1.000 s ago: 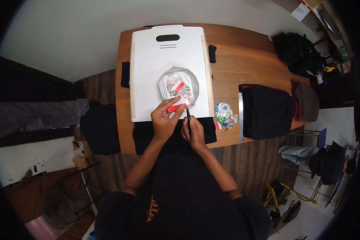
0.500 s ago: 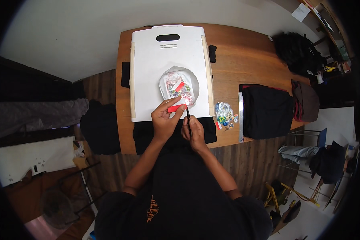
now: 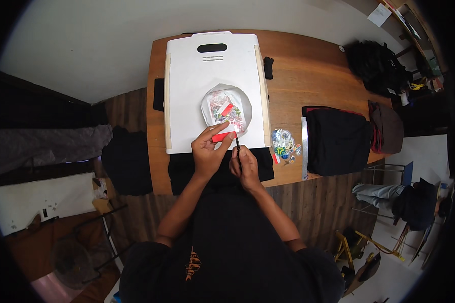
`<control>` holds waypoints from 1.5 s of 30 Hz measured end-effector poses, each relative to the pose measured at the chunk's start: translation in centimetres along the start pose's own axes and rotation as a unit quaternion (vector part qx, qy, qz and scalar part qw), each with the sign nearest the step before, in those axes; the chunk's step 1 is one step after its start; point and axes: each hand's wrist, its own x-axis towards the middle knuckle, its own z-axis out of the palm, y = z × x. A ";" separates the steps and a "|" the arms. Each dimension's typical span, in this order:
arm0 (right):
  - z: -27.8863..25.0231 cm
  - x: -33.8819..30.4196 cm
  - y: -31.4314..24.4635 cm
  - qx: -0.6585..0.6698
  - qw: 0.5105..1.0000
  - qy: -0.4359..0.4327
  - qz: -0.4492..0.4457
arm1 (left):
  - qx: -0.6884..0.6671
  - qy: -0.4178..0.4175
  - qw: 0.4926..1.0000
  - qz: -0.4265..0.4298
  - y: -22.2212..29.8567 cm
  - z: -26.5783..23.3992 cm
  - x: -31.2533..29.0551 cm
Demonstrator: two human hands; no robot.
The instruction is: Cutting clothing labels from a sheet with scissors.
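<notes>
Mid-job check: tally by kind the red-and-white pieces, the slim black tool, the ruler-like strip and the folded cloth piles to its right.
Red-and-white pieces: 3 (left hand, round white container, table)
Slim black tool: 1, in the right hand
Ruler-like strip: 1
Folded cloth piles: 2, one black, one brown
Total: 7

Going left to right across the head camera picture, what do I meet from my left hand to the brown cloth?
Your left hand pinching a red-and-white strip, your right hand holding a slim dark tool, a pile of small colourful pieces, a ruler, folded black cloth, brown cloth.
</notes>
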 end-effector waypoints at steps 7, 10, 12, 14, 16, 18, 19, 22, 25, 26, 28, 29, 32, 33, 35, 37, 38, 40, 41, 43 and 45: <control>-0.2 0.0 0.2 0.002 1.000 0.000 -0.006 | -0.004 -0.005 1.000 0.005 -0.1 -0.1 0.1; 0.0 0.1 0.0 0.002 1.000 0.001 -0.002 | -0.004 -0.004 1.000 0.001 -0.3 -0.1 0.0; 0.1 0.0 -0.1 0.002 1.000 0.004 -0.002 | -0.007 -0.005 1.000 -0.003 -0.3 -0.1 0.0; 0.0 0.0 0.0 -0.004 1.000 0.012 0.003 | -0.009 -0.005 1.000 -0.006 -0.3 -0.1 -0.1; -0.1 0.1 0.1 0.005 1.000 0.009 0.002 | -0.010 -0.003 1.000 -0.004 -0.3 -0.1 -0.1; -0.2 0.1 0.1 0.013 1.000 0.008 0.000 | -0.009 -0.004 1.000 -0.002 -0.4 -0.1 -0.1; -0.2 0.1 0.2 0.010 1.000 0.004 -0.001 | -0.008 -0.005 1.000 0.001 -0.4 -0.1 -0.1; 0.1 0.1 -0.4 -0.002 1.000 -0.005 -0.009 | -0.007 -0.004 1.000 -0.003 -0.5 -0.2 -0.2; -0.1 0.1 0.1 -0.004 1.000 -0.001 -0.007 | 0.001 -0.004 1.000 -0.010 -0.4 -0.1 -0.2; -0.1 0.2 0.2 0.001 1.000 0.008 0.001 | 0.001 -0.005 1.000 -0.010 -0.4 -0.1 -0.2; -0.2 0.1 0.2 0.007 1.000 0.009 0.000 | -0.005 -0.007 1.000 -0.011 -0.4 0.0 -0.2; -0.2 0.1 0.2 0.013 1.000 0.007 0.000 | -0.005 -0.006 1.000 -0.010 -0.5 -0.1 -0.2; 0.0 0.1 -0.1 0.006 1.000 0.007 0.002 | 0.009 -0.008 1.000 -0.003 -0.5 -0.3 -0.2; 0.0 0.1 -0.1 0.006 1.000 0.007 0.002 | 0.008 -0.009 1.000 -0.006 -0.4 -0.2 -0.2; 0.0 0.1 0.0 -0.006 1.000 0.009 0.005 | 0.007 -0.010 1.000 -0.010 -0.4 -0.1 -0.3; -0.1 0.2 0.2 0.001 1.000 0.011 0.000 | -0.006 -0.012 1.000 -0.011 -0.6 -0.1 -0.3; -0.1 0.2 0.3 0.008 1.000 0.011 -0.005 | -0.006 -0.011 1.000 -0.011 -0.6 -0.1 -0.3; -0.2 0.3 0.2 0.008 1.000 0.007 -0.005 | -0.007 -0.009 1.000 -0.014 -0.7 -0.2 -0.3; -0.1 0.3 0.0 0.008 1.000 0.005 -0.005 | -0.007 -0.010 1.000 -0.014 -0.7 -0.1 -0.3; 0.3 0.4 -0.5 -0.003 1.000 0.003 -0.018 | -0.010 -0.013 1.000 -0.012 -0.6 -0.1 -0.3; 0.2 0.4 -0.5 -0.013 0.999 0.000 -0.031 | -0.008 -0.013 1.000 -0.016 -0.5 0.0 -0.4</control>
